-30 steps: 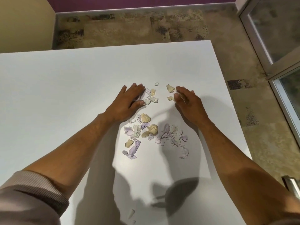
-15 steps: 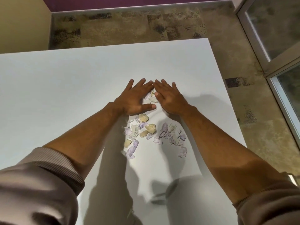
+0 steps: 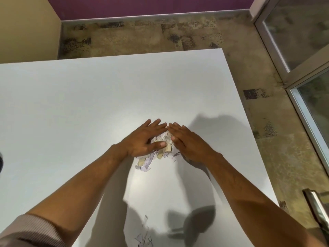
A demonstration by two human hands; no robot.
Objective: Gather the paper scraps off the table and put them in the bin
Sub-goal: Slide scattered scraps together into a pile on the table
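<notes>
Head view: the scraps [image 3: 161, 148] now sit bunched in a tight heap mid-table, where a second ago they lay strewn loosely. The left hand [image 3: 145, 139] and right hand [image 3: 187, 141] have swept inward, fingers straight and flat, tips nearly touching above the heap (gripping nothing). A few stray bits [image 3: 144, 237] remain near the table [image 3: 71, 104] edge. Gathering looks nearly done; scooping comes next, I judge. No bin is in view.
</notes>
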